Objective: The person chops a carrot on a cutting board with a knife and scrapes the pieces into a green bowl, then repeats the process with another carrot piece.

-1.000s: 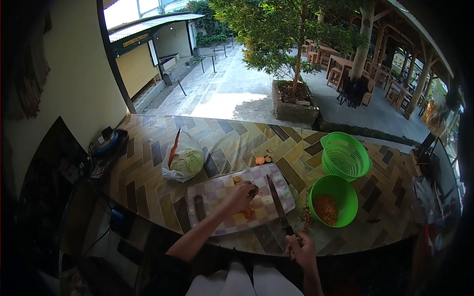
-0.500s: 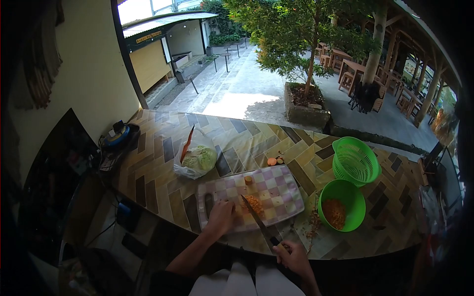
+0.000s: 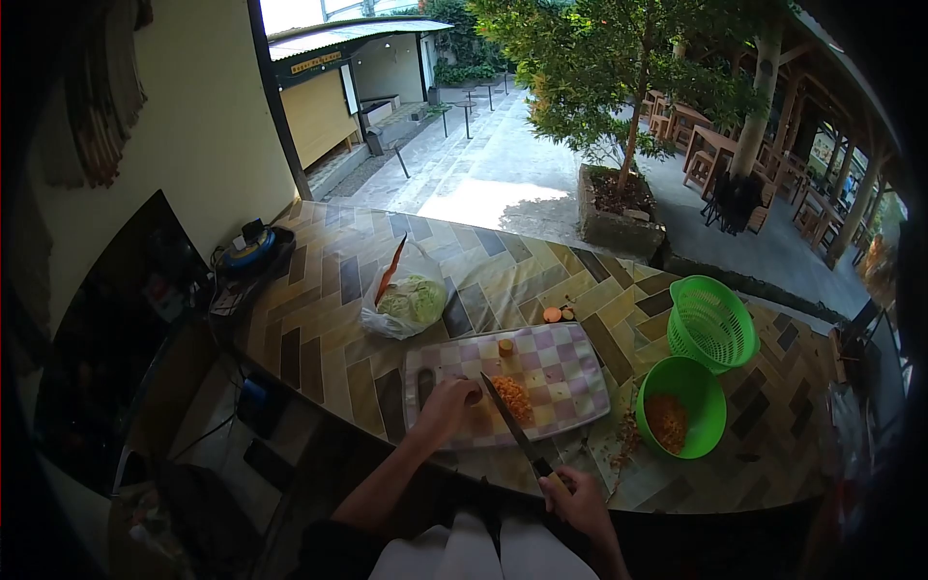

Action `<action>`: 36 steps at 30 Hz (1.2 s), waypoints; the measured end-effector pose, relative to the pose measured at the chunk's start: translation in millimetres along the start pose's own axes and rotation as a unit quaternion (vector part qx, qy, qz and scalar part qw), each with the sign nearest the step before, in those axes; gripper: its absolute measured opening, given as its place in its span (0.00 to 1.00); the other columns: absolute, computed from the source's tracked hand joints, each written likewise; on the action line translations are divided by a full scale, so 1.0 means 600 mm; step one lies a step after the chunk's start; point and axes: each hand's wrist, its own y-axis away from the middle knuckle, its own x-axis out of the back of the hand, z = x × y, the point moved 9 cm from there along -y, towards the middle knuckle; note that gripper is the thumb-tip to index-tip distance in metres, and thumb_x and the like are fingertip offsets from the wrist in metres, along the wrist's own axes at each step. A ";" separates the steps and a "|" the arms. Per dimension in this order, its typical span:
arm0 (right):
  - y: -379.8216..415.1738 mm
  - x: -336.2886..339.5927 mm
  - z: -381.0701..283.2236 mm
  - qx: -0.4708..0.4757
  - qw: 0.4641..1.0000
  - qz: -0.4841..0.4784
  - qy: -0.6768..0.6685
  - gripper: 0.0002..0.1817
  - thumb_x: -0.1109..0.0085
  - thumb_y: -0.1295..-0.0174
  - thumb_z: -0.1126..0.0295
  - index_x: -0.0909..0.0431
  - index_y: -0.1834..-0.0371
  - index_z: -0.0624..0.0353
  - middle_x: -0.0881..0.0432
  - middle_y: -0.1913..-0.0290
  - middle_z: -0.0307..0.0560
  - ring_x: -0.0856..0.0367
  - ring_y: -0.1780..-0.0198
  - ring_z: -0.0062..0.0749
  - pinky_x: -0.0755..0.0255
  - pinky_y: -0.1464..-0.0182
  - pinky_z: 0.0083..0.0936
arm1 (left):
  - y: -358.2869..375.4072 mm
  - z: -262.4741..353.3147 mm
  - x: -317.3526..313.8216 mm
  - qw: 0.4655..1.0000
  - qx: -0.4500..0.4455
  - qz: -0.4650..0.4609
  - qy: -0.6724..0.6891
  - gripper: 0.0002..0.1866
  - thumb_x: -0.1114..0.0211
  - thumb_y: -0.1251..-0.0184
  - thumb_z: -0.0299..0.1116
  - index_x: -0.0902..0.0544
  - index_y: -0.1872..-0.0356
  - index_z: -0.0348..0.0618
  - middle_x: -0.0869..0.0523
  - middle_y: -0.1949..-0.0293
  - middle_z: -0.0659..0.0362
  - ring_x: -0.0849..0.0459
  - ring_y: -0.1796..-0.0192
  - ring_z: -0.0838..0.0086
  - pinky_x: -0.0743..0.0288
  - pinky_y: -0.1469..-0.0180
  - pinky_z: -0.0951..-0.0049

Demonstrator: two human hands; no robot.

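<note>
My right hand (image 3: 577, 500) is closed around the handle of a kitchen knife (image 3: 515, 425). Its blade slants up and left over a checkered cutting board (image 3: 565, 353), beside a pile of finely chopped carrot (image 3: 514, 398). Left of the blade, my left hand (image 3: 447, 406) is over the board with its fingers curled; whatever may be in them is hidden. A short carrot piece (image 3: 506, 348) stands near the board's far edge. To the right, a green bowl (image 3: 710, 406) contains chopped orange bits (image 3: 666, 422).
A green colander (image 3: 715, 319) stands behind the bowl. Beyond the board are a plastic bag (image 3: 391, 322) with cabbage (image 3: 416, 298) and a red-orange carrot-like piece (image 3: 391, 268), plus cut ends (image 3: 553, 315). Scraps (image 3: 628, 440) lie between board and bowl.
The view has turned slightly left, so the scene sits farther right. Both hands and the knife tip have shifted slightly toward the far side of the board.
</note>
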 end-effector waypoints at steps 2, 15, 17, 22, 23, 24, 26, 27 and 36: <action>0.002 0.000 0.004 -0.009 1.000 0.001 -0.007 0.14 0.38 0.32 0.61 0.20 0.62 0.64 0.21 0.81 0.38 0.24 0.78 0.16 0.34 0.75 0.18 | 0.000 -0.004 -0.006 1.000 -0.012 -0.013 0.001 0.05 0.39 0.42 0.20 0.15 0.67 0.31 0.14 0.64 0.44 0.15 0.56 0.50 0.23 0.51 0.58; -0.003 -0.012 0.001 -0.004 1.000 -0.004 0.018 0.15 0.38 0.32 0.61 0.20 0.61 0.66 0.20 0.80 0.39 0.22 0.77 0.18 0.32 0.74 0.19 | 0.015 -0.022 0.020 0.998 0.030 0.000 0.052 0.15 0.29 0.49 0.21 0.11 0.57 0.39 0.11 0.61 0.48 0.12 0.62 0.62 0.21 0.58 0.68; -0.004 -0.013 -0.003 -0.002 1.000 -0.005 0.019 0.15 0.38 0.32 0.61 0.20 0.62 0.65 0.20 0.80 0.39 0.22 0.77 0.18 0.32 0.74 0.20 | 0.019 -0.031 0.015 0.998 0.045 -0.012 0.039 0.14 0.30 0.49 0.20 0.11 0.58 0.37 0.11 0.61 0.47 0.12 0.60 0.61 0.20 0.56 0.67; -0.002 -0.014 -0.011 -0.004 0.999 -0.001 0.045 0.15 0.38 0.32 0.61 0.20 0.62 0.65 0.19 0.80 0.41 0.20 0.77 0.20 0.31 0.73 0.21 | 0.016 -0.027 0.011 0.997 0.051 -0.028 0.043 0.12 0.34 0.49 0.16 0.12 0.62 0.34 0.12 0.62 0.46 0.12 0.56 0.56 0.20 0.51 0.64; -0.001 -0.015 -0.015 -0.004 0.999 0.001 0.053 0.15 0.38 0.32 0.61 0.20 0.62 0.65 0.19 0.80 0.41 0.20 0.77 0.21 0.30 0.73 0.22 | 0.016 -0.025 0.010 0.998 0.038 -0.023 0.046 0.11 0.34 0.49 0.16 0.12 0.63 0.34 0.12 0.62 0.46 0.12 0.56 0.55 0.20 0.51 0.63; 0.000 -0.015 -0.016 -0.004 0.998 0.003 0.062 0.15 0.38 0.32 0.61 0.20 0.62 0.65 0.19 0.80 0.42 0.20 0.77 0.21 0.30 0.72 0.22 | 0.015 -0.026 0.007 0.998 0.024 -0.018 0.050 0.11 0.34 0.49 0.16 0.12 0.63 0.34 0.12 0.62 0.46 0.13 0.56 0.55 0.20 0.51 0.63; -0.002 -0.019 -0.012 0.012 0.998 0.006 0.065 0.15 0.38 0.33 0.61 0.20 0.62 0.65 0.19 0.80 0.42 0.19 0.77 0.22 0.30 0.72 0.23 | 0.014 -0.022 0.006 0.998 0.003 -0.009 0.054 0.10 0.34 0.49 0.16 0.12 0.64 0.35 0.12 0.63 0.46 0.13 0.56 0.54 0.20 0.51 0.63; -0.003 -0.020 -0.010 0.020 0.998 0.007 0.067 0.15 0.38 0.33 0.61 0.20 0.62 0.65 0.19 0.80 0.43 0.19 0.77 0.23 0.30 0.72 0.23 | 0.014 -0.021 0.007 0.998 -0.005 -0.004 0.056 0.10 0.35 0.48 0.16 0.12 0.64 0.35 0.12 0.63 0.46 0.13 0.56 0.54 0.21 0.51 0.63; 0.003 -0.030 -0.016 0.027 0.998 0.022 0.055 0.13 0.38 0.32 0.64 0.20 0.64 0.66 0.20 0.80 0.40 0.22 0.77 0.18 0.32 0.74 0.20 | 0.018 -0.033 0.007 0.998 0.024 -0.029 0.058 0.10 0.34 0.48 0.17 0.12 0.63 0.35 0.12 0.63 0.46 0.12 0.58 0.55 0.20 0.53 0.63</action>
